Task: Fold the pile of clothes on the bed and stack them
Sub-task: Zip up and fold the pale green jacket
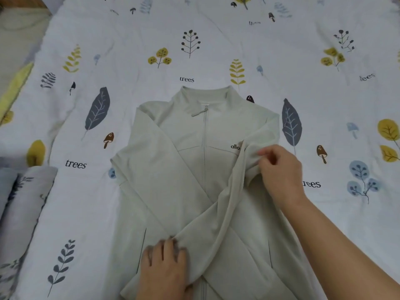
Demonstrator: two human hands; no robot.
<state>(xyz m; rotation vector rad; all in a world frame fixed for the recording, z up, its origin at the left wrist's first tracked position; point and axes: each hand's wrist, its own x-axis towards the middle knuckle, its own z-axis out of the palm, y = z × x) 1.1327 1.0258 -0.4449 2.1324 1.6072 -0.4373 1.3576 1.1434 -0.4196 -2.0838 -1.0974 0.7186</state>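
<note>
One jacket [194, 169] is seen, laid face up at the middle of the bed sheet [216, 40], with its collar toward 12 o'clock and its hem toward 6 o'clock. Two sleeves are folded across its front and cross below the chest. One zipper [204, 152] runs down the centre, and one small dark logo [235, 146] is printed on the chest at about 2 o'clock of the garment. Two hands are in view.

The left hand [165, 267] is laid on the lower front of the jacket at 6 o'clock, palm down, fingers spread and nearly straight, pressing the end of a sleeve [216, 215] flat. The right hand [281, 169] is reached in from 4 o'clock, forearm bare, and a fold of that sleeve's upper part is pinched between thumb and curled fingers near the shoulder at 3 o'clock.

The jacket is made of pale grey-green, smooth, matte knit fabric with a stand-up collar. The sheet is white cotton-like cloth, lightly creased, printed with leaves, mushrooms and the word "trees". One folded patterned piece of cloth [23, 202] is seen at 9 o'clock.
</note>
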